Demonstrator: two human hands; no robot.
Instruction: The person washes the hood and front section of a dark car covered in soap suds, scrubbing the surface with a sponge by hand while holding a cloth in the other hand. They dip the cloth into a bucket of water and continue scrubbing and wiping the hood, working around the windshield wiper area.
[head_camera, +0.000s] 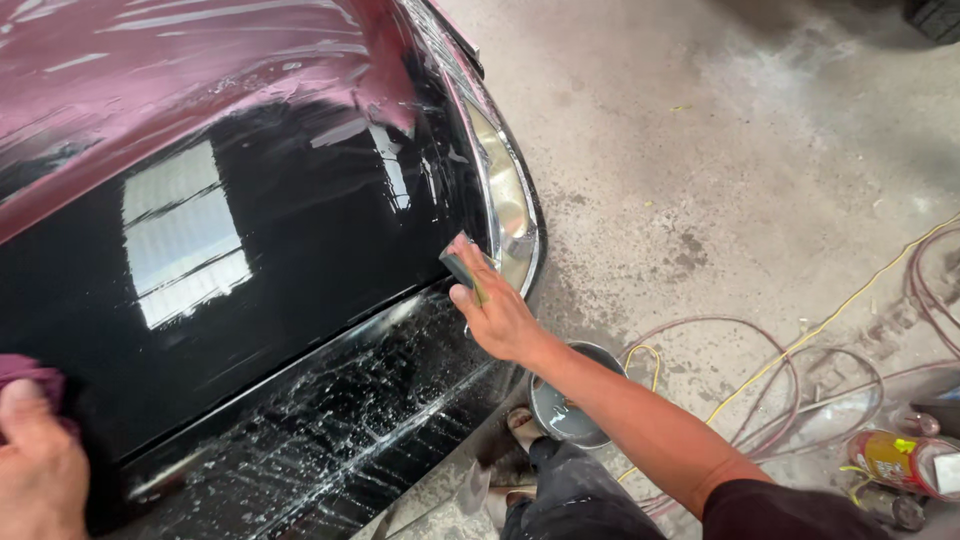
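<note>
A glossy black and maroon car hood (250, 230), wet with streaks, fills the left of the view. My right hand (497, 315) reaches to the hood's front corner beside the headlight (508, 205) and grips a small grey block (462, 268), which is pressed against the hood's edge. At the bottom left my left hand (35, 470) rests on the hood with a maroon cloth (30, 375) bunched under its fingers. The wet black bumper (340, 420) runs below the hood, covered in drips.
A round metal bucket with water (570, 405) stands on the concrete floor (720, 130) by my feet (520, 425). Red hoses and a yellow cord (830, 320) coil on the floor at right. A red and yellow can (895, 458) lies at the far right.
</note>
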